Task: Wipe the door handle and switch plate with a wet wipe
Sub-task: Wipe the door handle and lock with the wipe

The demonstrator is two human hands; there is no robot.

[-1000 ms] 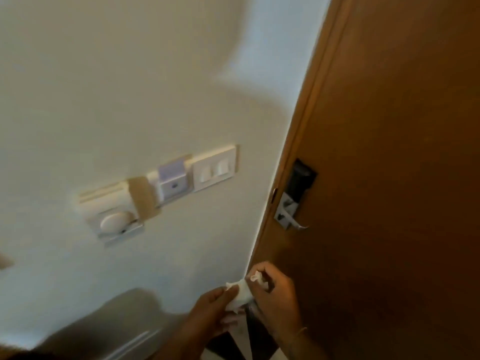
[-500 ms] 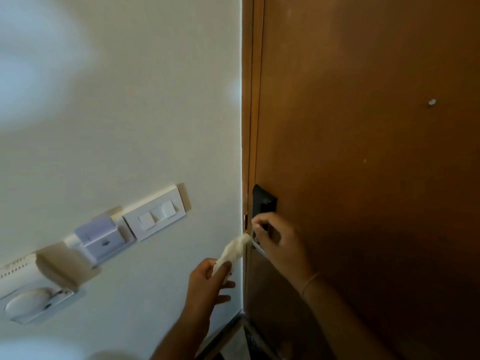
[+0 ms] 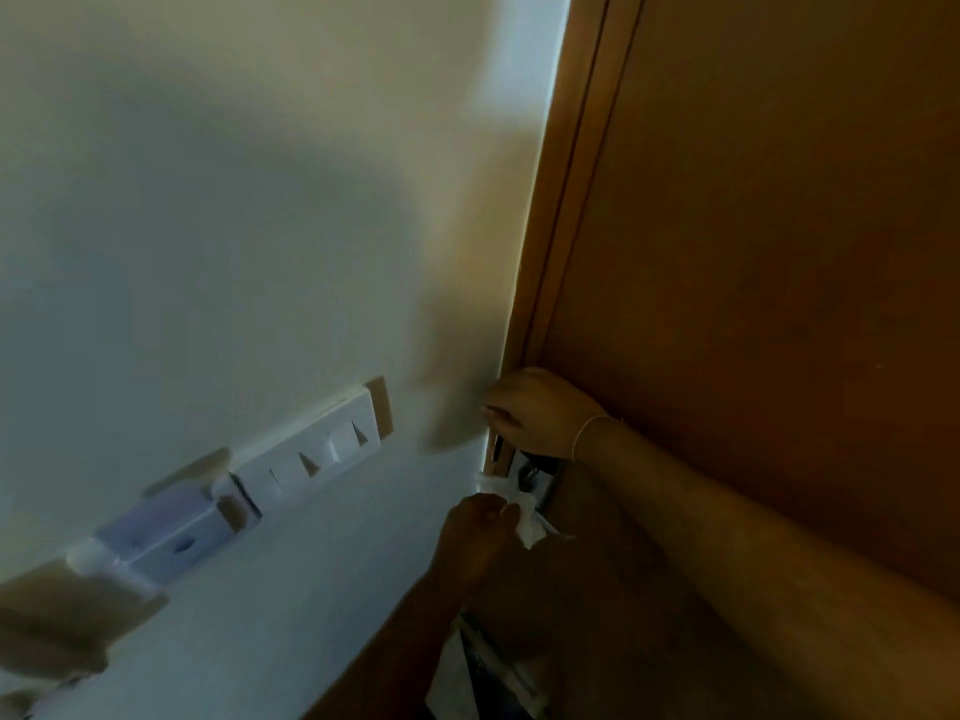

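My right hand (image 3: 537, 410) rests over the lock at the brown door's (image 3: 779, 252) left edge, fingers curled around the top of the lock plate, hiding most of it. A sliver of the metal door handle (image 3: 530, 472) shows just below that hand. My left hand (image 3: 475, 530) holds a crumpled white wet wipe (image 3: 524, 519) pressed up against the handle from below. The white two-rocker switch plate (image 3: 317, 457) sits on the cream wall to the left, untouched.
Left of the switch plate a pale lilac wall device (image 3: 161, 532) and a blurred beige fitting (image 3: 62, 626) stick out from the wall. The wooden door frame (image 3: 566, 200) runs up beside the door. Floor items show dimly below (image 3: 467, 678).
The view has shifted closer and left. My right hand has moved up onto the lock plate. My left hand has brought the wipe up and right to the handle.
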